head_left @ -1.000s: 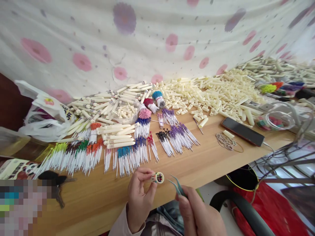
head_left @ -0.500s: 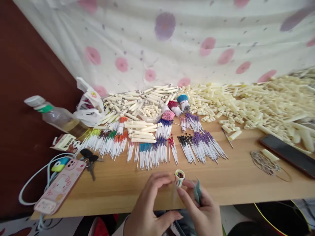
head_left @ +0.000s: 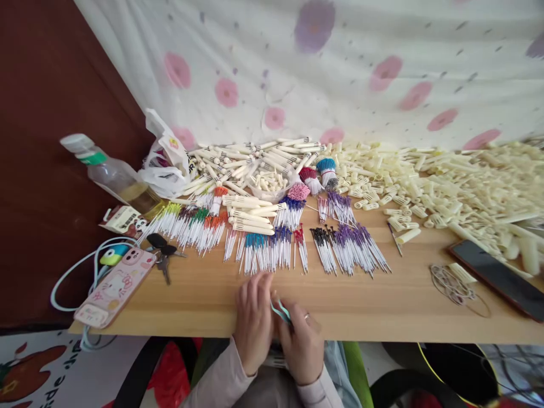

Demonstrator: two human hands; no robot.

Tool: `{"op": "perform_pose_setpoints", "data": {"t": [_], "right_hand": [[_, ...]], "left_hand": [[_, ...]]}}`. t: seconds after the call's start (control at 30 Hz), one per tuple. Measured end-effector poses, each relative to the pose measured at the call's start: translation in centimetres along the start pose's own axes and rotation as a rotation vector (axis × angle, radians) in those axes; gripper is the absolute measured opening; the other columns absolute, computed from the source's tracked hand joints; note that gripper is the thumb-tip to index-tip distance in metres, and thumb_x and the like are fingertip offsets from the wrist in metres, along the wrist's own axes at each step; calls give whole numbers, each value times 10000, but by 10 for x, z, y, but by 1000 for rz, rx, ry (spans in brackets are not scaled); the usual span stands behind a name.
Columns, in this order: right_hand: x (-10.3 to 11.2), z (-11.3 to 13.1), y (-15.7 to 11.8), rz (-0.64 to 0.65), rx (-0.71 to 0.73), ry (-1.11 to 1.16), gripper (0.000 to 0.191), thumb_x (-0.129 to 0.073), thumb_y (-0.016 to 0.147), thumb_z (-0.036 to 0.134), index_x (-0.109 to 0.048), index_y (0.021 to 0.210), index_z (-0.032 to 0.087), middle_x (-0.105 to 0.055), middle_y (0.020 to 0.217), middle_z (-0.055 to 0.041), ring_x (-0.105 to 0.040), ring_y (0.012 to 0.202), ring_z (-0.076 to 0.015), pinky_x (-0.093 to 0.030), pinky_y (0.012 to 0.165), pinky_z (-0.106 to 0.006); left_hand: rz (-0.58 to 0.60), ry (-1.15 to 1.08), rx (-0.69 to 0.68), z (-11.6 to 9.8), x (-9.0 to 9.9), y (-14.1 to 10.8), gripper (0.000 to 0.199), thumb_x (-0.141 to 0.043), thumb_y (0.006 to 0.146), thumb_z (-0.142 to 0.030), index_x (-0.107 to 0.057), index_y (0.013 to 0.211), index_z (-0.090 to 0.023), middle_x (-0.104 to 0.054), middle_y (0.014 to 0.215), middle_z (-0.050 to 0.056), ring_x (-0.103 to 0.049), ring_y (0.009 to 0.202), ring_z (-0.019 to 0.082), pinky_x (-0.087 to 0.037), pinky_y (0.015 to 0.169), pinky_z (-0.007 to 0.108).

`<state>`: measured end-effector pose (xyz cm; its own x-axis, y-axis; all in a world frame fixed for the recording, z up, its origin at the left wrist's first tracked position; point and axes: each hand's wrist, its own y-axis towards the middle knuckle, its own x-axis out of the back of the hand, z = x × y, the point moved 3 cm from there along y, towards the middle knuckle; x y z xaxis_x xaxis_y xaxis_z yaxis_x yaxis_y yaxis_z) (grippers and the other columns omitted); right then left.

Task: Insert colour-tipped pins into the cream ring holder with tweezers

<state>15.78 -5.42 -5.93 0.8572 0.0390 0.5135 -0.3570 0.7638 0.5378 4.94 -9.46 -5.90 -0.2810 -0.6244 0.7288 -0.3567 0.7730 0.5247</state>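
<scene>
My left hand [head_left: 254, 323] is at the table's front edge, its fingers together and bent; whatever they may hold is hidden. Close beside it on the right, my right hand [head_left: 301, 343] wears a ring and is closed on teal tweezers [head_left: 281, 311], whose tips point up and to the left. The small cream tube with colored tops does not show now. Beyond the hands lie rows of white refills with blue tops [head_left: 278, 249], purple tops [head_left: 355, 249], black tops [head_left: 323, 249] and red tops [head_left: 300, 246]. Several cream pen barrels [head_left: 250, 215] lie behind the blue ones.
Cream plastic parts [head_left: 446, 181] are heaped at the back right. A dark phone [head_left: 497, 277] and rubber bands [head_left: 453, 283] lie on the right. At the left are a bottle [head_left: 114, 175], keys [head_left: 164, 255], a pink phone [head_left: 117, 289] and a cable [head_left: 57, 289].
Both hands have come closer together and nearer my body. The cream tube, earlier held upright between them, is now out of sight. The camera view has shifted, showing more of my lap.
</scene>
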Motion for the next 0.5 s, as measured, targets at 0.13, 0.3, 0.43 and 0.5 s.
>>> {"op": "perform_pose_setpoints", "data": {"t": [0.13, 0.3, 0.43, 0.5], "right_hand": [[19, -14, -22, -74, 17, -39, 125, -543, 971, 193, -622, 874, 204, -623, 582, 10, -560, 454, -143, -395, 470, -243], [47, -18, -50, -71, 87, 9, 366, -584, 918, 94, -405, 638, 245, -403, 539, 57, -373, 453, -113, -264, 468, -273], [45, -18, -59, 58, 81, 28, 391, -581, 915, 60, -395, 621, 237, -355, 555, 67, -350, 449, -95, -243, 465, -280], [40, -19, -61, 101, 77, 41, 415, -572, 936, 87, -366, 609, 238, -333, 552, 73, -339, 439, -90, -239, 463, -280]], "left_hand": [[-41, -225, -214, -2, 16, -40, 241, -425, 989, -160, -656, 939, -209, -702, 782, 65, -643, 713, 203, -536, 697, 350], [139, -368, -225, 29, 18, -97, 293, -400, 968, -185, -683, 903, -218, -734, 736, 51, -681, 668, 162, -554, 638, 266], [496, -299, 184, 69, -26, -111, 414, -513, 949, -467, -690, 1214, -202, -736, 1207, 146, -662, 1147, 340, -557, 955, 489], [564, -316, 261, 81, -51, -104, 355, -557, 946, -481, -700, 1176, -251, -726, 1216, 109, -651, 1154, 324, -534, 984, 515]]}}
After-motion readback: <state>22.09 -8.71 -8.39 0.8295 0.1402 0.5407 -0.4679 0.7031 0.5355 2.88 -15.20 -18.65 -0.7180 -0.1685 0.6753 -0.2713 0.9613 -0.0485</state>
